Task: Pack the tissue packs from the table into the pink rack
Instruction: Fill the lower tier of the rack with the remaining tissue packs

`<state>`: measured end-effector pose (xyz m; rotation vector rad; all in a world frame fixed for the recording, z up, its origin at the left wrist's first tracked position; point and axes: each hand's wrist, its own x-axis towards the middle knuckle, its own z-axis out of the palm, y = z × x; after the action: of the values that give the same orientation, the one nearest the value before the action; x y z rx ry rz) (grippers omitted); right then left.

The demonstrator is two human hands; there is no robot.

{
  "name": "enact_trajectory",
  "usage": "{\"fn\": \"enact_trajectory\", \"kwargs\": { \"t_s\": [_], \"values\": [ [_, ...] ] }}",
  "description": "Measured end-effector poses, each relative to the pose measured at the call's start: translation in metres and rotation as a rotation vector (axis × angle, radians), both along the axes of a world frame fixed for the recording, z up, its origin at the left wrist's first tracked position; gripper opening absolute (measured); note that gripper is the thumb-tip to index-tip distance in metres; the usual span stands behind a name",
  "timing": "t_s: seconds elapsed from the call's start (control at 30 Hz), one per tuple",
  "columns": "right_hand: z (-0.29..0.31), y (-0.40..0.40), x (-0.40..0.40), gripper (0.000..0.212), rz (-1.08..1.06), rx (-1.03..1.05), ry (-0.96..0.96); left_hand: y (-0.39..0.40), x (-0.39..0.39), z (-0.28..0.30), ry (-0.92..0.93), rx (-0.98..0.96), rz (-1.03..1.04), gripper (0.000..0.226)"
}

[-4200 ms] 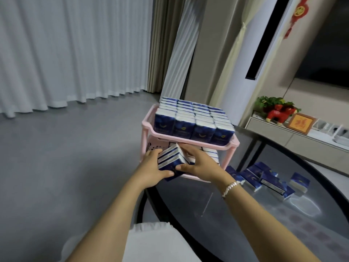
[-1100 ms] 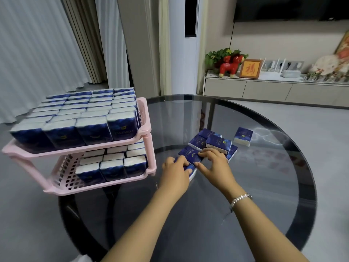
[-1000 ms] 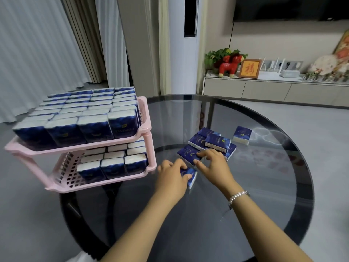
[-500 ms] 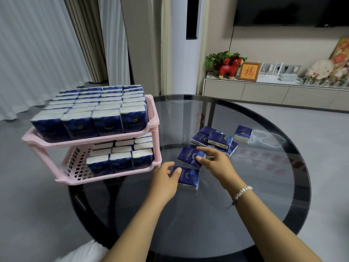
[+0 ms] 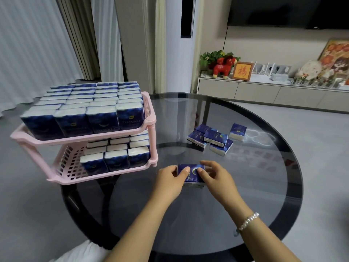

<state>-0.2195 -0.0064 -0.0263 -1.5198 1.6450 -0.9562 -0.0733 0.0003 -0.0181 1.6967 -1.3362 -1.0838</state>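
Left hand (image 5: 170, 181) & right hand (image 5: 217, 178) both pinch tissue pack (image 5: 191, 173) on glass table (image 5: 264, 186), just beside pink rack (image 5: 149, 120).

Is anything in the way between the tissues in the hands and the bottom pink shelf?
Nothing visible blocks the way. Both hands, left and right, hold the tissue packs low over the glass table. The bare glass runs to the pink rack, whose lower shelf has open room left of its packs.

left hand (image 5: 171, 181) | fingers curled, gripping | right hand (image 5: 217, 178) | same, forearms converging
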Motion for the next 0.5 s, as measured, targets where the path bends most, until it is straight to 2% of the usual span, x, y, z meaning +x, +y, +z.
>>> {"fn": "enact_trajectory", "kwargs": {
  "t_s": [0.07, 0.23, 0.3, 0.4, 0.5],
  "values": [
    [0.001, -0.001, -0.002, 0.031, 0.026, 0.025, -0.014, 0.001, 0.0, 0.003, 0.043, -0.003, -0.011, 0.022],
    [0.003, -0.004, -0.003, 0.024, 0.063, -0.025, -0.342, -0.004, -0.003, 0.003, 0.262, 0.003, 0.033, 0.028],
    [0.006, -0.008, -0.005, 0.025, 0.075, -0.067, -0.406, -0.008, -0.007, 0.002, 0.301, -0.021, 0.065, 0.028],
    [0.01, -0.018, -0.007, 0.028, 0.091, -0.09, -0.387, -0.015, -0.01, -0.002, 0.335, -0.052, 0.116, 0.029],
    [0.012, -0.035, -0.012, 0.031, 0.028, -0.159, -0.253, -0.023, -0.011, -0.006, 0.438, -0.034, 0.155, 0.029]
  ]
}}
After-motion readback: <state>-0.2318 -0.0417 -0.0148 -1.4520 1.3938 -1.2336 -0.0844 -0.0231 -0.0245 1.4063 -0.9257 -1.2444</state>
